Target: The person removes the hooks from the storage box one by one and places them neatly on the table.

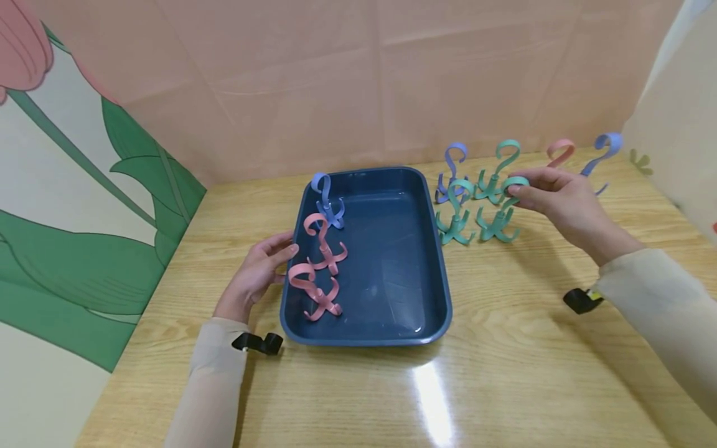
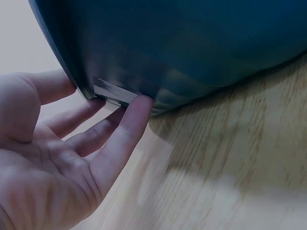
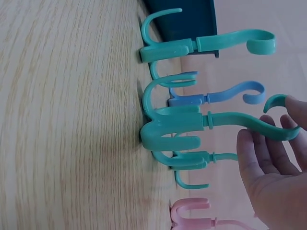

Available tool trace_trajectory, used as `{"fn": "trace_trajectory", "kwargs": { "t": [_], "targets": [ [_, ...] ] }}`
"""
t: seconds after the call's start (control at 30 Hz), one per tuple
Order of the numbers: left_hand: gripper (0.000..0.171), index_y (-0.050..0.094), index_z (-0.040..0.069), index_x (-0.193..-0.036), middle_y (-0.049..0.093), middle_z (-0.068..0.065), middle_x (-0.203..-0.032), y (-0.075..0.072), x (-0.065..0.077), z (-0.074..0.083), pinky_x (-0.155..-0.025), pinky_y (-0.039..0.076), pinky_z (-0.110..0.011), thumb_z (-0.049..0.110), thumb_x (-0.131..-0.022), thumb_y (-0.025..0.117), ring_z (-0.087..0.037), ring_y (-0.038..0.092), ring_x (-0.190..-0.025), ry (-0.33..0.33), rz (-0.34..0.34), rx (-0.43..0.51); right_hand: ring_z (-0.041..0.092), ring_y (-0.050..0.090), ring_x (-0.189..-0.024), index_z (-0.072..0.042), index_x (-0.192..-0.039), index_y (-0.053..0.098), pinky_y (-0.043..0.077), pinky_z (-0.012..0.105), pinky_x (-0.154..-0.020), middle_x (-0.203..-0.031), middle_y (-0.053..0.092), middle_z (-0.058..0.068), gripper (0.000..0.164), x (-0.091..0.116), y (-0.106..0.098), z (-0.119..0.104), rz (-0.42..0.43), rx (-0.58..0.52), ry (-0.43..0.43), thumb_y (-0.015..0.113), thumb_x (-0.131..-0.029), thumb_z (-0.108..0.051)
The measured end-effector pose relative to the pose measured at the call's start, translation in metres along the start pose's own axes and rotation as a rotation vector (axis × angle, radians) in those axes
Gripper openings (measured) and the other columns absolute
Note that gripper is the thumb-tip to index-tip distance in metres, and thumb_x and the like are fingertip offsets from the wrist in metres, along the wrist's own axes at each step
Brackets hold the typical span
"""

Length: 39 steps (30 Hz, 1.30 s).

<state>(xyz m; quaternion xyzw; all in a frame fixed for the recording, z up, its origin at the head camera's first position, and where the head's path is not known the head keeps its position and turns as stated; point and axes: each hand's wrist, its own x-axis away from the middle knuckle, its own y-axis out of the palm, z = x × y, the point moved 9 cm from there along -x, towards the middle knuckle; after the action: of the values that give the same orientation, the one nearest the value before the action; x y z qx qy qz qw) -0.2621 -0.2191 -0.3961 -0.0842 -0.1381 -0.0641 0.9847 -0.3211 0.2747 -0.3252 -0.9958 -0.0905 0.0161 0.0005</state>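
Note:
My right hand [image 1: 566,202] pinches the curled top of a green pronged hanging hook [image 1: 497,229] between thumb and fingers. In the right wrist view that hook's prongs sit close over the wood. Another green hook [image 1: 455,229] stands just left of it, and a third green hook [image 1: 493,186] is behind. On the left, my left hand [image 1: 254,270] grips the side of a dark blue tray [image 1: 370,342], thumb at the rim, fingertips against the outer wall. Inside the tray, along its left side, lie a blue hook [image 1: 332,216] and two pink hooks [image 1: 327,258] [image 1: 322,303].
A violet-blue hook [image 1: 450,186] stands beside the tray's right rim. Farther right, a pink hook [image 1: 560,151] and another blue hook [image 1: 607,146] are partly hidden behind my right hand. A pinkish sheet [image 1: 291,93] rises behind the wooden table [image 1: 358,398].

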Motion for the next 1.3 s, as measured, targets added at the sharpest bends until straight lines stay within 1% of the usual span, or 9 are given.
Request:
{"fn": "trace_trajectory", "kwargs": {
  "t": [0.17,0.27,0.4,0.63,0.87,1.0,1.17,1.23,1.3],
  "targets": [
    [0.049,0.048,0.015,-0.150,0.050,-0.009,-0.145,0.001,-0.001,-0.001,-0.077,0.058,-0.036,0.027,-0.104,0.058,-0.028,0.057,-0.118,-0.009,0.005,0.006,0.005,0.068,-0.099,-0.015,-0.133,0.065,0.053,0.018,-0.082,-0.116,0.069,-0.010,0.039,0.004,-0.006,0.001,0.017,0.276,0.024,0.072,-0.094,-0.017],
    [0.049,0.048,0.015,-0.150,0.050,-0.009,-0.145,0.002,-0.001,-0.001,-0.077,0.058,-0.037,0.027,-0.104,0.058,-0.029,0.056,-0.119,-0.012,0.005,0.007,0.004,0.067,-0.100,-0.016,-0.134,0.065,0.051,0.017,-0.083,-0.113,0.071,-0.012,0.040,0.005,-0.006,0.000,0.012,0.329,0.027,0.072,-0.094,-0.020],
    [0.050,0.048,0.015,-0.150,0.050,-0.010,-0.145,0.002,-0.001,-0.001,-0.078,0.058,-0.037,0.028,-0.103,0.059,-0.029,0.056,-0.120,-0.012,0.004,0.007,0.005,0.066,-0.101,-0.012,-0.135,0.063,0.050,0.016,-0.084,-0.111,0.072,-0.012,0.042,0.006,-0.005,-0.002,0.000,0.348,0.021,0.072,-0.095,-0.019],
    [0.049,0.048,0.016,-0.150,0.051,-0.009,-0.145,0.002,-0.001,-0.001,-0.079,0.058,-0.038,0.028,-0.104,0.058,-0.029,0.057,-0.118,-0.022,0.004,-0.008,0.001,0.065,-0.101,-0.013,-0.133,0.064,0.048,0.013,-0.084,-0.114,0.071,-0.014,0.039,0.011,-0.003,-0.012,0.024,0.304,-0.019,0.071,-0.095,-0.011],
    [0.049,0.047,0.016,-0.151,0.051,-0.010,-0.144,0.002,0.000,0.000,-0.078,0.058,-0.037,0.027,-0.104,0.058,-0.027,0.058,-0.116,-0.017,0.001,-0.005,-0.001,0.063,-0.105,-0.017,-0.129,0.067,0.050,0.012,-0.081,-0.118,0.068,-0.014,0.039,0.018,0.004,-0.036,0.100,0.262,-0.095,0.073,-0.092,-0.006],
    [0.049,0.048,0.015,-0.150,0.051,-0.010,-0.144,0.002,-0.001,-0.001,-0.077,0.058,-0.036,0.027,-0.104,0.058,-0.028,0.057,-0.116,-0.012,-0.001,0.000,0.001,0.061,-0.108,-0.015,-0.131,0.066,0.051,0.012,-0.078,-0.122,0.063,-0.009,0.044,0.026,0.011,-0.049,0.153,0.207,-0.128,0.075,-0.090,-0.004],
    [0.053,0.045,0.012,-0.152,0.047,-0.011,-0.148,0.001,-0.001,-0.001,-0.076,0.057,-0.036,0.027,-0.103,0.059,-0.029,0.053,-0.123,-0.004,0.000,0.009,0.005,0.059,-0.118,-0.008,-0.132,0.066,0.046,0.012,-0.091,-0.127,0.063,-0.002,0.044,0.036,0.034,-0.068,0.186,0.217,-0.235,0.075,-0.089,-0.002],
    [0.054,0.044,0.011,-0.152,0.046,-0.012,-0.150,0.000,-0.001,-0.002,-0.076,0.057,-0.036,0.027,-0.103,0.059,-0.030,0.051,-0.126,-0.003,0.000,0.005,0.007,0.060,-0.118,-0.007,-0.129,0.067,0.047,0.013,-0.092,-0.127,0.066,0.000,0.042,0.040,0.047,-0.073,0.162,0.181,-0.276,0.075,-0.089,0.000],
    [0.053,0.044,0.012,-0.152,0.047,-0.011,-0.149,0.000,-0.001,-0.003,-0.076,0.057,-0.036,0.027,-0.103,0.059,-0.030,0.051,-0.127,-0.006,0.004,0.002,0.010,0.061,-0.118,-0.003,-0.126,0.068,0.048,0.016,-0.092,-0.125,0.068,0.002,0.040,0.044,0.062,-0.075,0.113,0.088,-0.316,0.074,-0.088,0.005]
  ]
}}
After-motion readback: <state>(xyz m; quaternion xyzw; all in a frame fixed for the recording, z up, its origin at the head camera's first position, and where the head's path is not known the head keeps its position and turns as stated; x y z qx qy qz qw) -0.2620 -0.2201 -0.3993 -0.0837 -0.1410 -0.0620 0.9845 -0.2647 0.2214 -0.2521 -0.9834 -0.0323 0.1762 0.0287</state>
